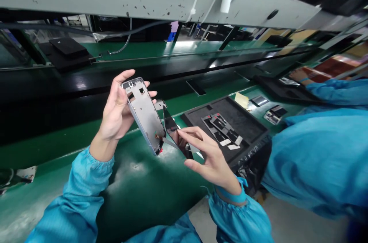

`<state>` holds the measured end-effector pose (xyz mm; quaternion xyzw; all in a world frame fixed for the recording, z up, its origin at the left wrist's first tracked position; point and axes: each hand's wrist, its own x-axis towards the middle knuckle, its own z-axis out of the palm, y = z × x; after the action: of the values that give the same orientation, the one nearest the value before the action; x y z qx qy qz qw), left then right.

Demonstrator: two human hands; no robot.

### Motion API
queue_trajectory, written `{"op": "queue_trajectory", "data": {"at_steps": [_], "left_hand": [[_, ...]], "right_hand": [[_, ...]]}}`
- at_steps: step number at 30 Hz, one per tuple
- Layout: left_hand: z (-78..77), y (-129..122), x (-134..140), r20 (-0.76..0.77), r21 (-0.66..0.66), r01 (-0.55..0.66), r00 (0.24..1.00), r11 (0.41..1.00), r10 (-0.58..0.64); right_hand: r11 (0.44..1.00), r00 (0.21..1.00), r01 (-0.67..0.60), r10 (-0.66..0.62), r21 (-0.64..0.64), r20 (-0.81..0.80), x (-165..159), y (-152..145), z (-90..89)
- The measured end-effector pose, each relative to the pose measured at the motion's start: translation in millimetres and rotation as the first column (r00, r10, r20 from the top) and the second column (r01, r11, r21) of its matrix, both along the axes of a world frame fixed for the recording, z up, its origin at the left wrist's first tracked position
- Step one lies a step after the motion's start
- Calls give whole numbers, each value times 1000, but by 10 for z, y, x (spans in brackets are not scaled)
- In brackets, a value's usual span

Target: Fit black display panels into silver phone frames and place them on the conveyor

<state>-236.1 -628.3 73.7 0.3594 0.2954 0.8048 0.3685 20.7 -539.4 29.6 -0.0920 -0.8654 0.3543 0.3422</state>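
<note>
My left hand (116, 110) is closed around the upper edges of a phone frame (145, 112), a grey metal midframe with cutouts that is tilted above the green bench. In my right hand (205, 153) is a dark phone screen (175, 133), gripped by its side between fingers and thumb. The screen stands on edge just right of the frame. A thin flex cable (170, 142) spans the gap near their lower ends. Behind the frame, a small metal plate (160, 105) shows partly; whether it touches my left fingers I cannot tell.
On the right, a black foam tray (253, 120) holds several phone parts (222, 130). Beyond it are a yellow pad (242, 100) and more phone parts (275, 114). A co-worker's blue sleeve (339, 89) reaches in at right. A dark panel (196, 87) lies across the bench.
</note>
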Motion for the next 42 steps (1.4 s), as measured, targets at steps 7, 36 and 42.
{"op": "queue_trajectory", "data": {"at_steps": [7,36,42], "left_hand": [[-27,8,27,-112,24,1,994,1000,1],[-133,49,199,-274,-24,-122,955,992,111],[-204,128,439,-114,-47,-24,993,999,19]], "right_hand": [[999,999,-49,49,4,19,-117,2,-37],[974,954,115,-163,-194,-253,-836,-175,-498],[955,926,292,-296,-55,-234,-869,-211,-586]]}}
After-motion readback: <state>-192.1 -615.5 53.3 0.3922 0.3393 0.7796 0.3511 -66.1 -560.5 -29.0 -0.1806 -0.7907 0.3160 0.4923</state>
